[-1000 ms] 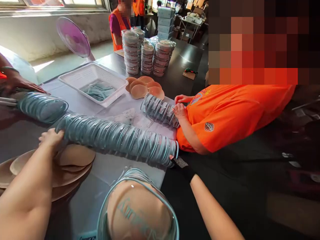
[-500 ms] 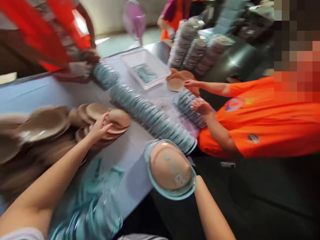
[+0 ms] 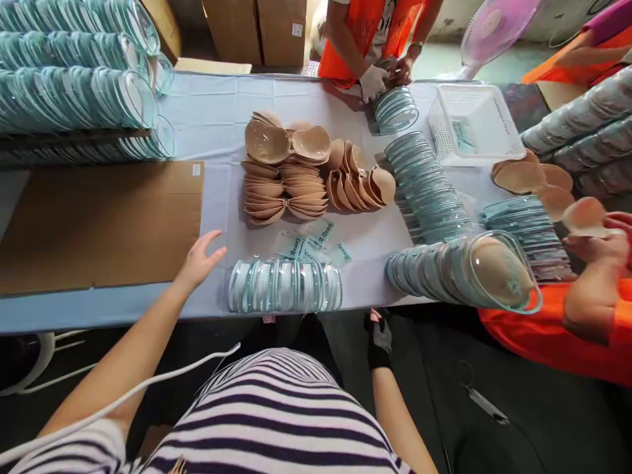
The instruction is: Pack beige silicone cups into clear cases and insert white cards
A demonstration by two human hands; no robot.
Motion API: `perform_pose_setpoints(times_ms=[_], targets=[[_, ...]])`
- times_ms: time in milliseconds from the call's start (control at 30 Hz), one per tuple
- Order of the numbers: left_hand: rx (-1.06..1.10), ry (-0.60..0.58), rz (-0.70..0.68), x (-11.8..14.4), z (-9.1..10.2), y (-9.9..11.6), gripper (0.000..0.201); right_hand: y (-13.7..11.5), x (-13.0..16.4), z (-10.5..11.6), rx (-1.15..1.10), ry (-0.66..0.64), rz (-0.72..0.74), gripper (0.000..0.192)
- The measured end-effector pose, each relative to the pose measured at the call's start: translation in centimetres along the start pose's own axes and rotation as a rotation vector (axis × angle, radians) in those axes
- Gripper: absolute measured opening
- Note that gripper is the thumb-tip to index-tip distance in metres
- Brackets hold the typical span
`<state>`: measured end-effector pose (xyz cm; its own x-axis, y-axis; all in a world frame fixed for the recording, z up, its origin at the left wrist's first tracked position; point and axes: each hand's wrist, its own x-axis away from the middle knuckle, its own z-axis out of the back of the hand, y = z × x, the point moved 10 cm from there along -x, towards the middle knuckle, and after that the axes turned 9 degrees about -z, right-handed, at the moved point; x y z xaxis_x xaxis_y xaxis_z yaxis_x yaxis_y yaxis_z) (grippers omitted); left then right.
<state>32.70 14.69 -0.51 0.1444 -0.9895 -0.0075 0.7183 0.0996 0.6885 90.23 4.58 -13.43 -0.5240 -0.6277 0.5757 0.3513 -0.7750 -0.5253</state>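
Clear cases (image 3: 285, 285) lay in a left-to-right row along the near edge of the table (image 3: 207, 125), just right of the nearer left hand (image 3: 200, 262), its fingers spread, empty; whether the right hand (image 3: 380, 334) was closed, I couldn't tell.

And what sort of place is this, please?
Probably a bra packing workshop: stacked beige bra cups, long rows of teal-rimmed clear cases, and cardboard boxes behind the table.

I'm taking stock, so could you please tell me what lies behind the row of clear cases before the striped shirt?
Behind the row of clear cases lie overlapping flat printed pieces, with stacked beige cups farther back. Anything low behind the row, or under those pieces, is covered.
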Motion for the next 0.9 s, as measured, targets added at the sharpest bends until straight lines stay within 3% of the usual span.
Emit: perform_pose_setpoints(times_ms=[67,133,200,267,367,433,533,600,700,767,833,900], targets=[[0.05,-0.024,0.092,4.2,-1.5,-3.5,0.063,-3.5,2.0,-4.1,-0.037,-0.083,0.088,0.067],[0.204,-0.072,0.231,7.4,-4.6,-5.9,0.071,-6.9,3.6,-7.4,-0.038,-0.133,0.141,0.077],[0.408,-0.124,0.356,9.8,-8.0,-6.8,0.075,-9.1,5.0,-9.8,0.012,-0.169,0.14,0.077],[0.501,-0.128,0.415,11.0,-9.7,-6.9,0.077,-9.8,6.2,-11.3,0.083,-0.182,0.112,0.072],[0.444,-0.088,0.428,11.6,-9.2,-7.5,0.081,-10.6,7.1,-12.5,0.123,-0.231,0.141,0.063],[0.391,-0.095,0.434,11.7,-8.6,-8.1,0.082,-12.4,6.8,-12.0,0.088,-0.22,0.223,0.057],[0.317,-0.08,0.399,11.7,-7.6,-8.3,0.081,-18.8,5.1,-9.7,0.054,-0.069,0.442,0.05],[0.258,0.018,0.314,11.1,-6.3,-7.3,0.076,-24.6,4.0,-10.0,0.148,-0.038,0.611,0.041],[0.158,0.221,0.186,9.7,-3.4,-4.7,0.064,-32.5,2.7,-13.6,0.44,-0.107,0.8,0.029],[0.142,0.297,0.141,8.2,-2.3,-2.7,0.055,-36.7,2.6,-16.1,0.593,-0.101,0.951,0.033],[0.261,0.283,0.14,5.8,-2.8,-1.1,0.048,-39.7,3.1,-18.5,0.677,-0.091,1.117,0.059],[0.517,0.208,0.247,2.8,-5.3,-0.5,0.05,-40.7,2.8,-21.0,0.762,-0.146,1.176,0.079]])
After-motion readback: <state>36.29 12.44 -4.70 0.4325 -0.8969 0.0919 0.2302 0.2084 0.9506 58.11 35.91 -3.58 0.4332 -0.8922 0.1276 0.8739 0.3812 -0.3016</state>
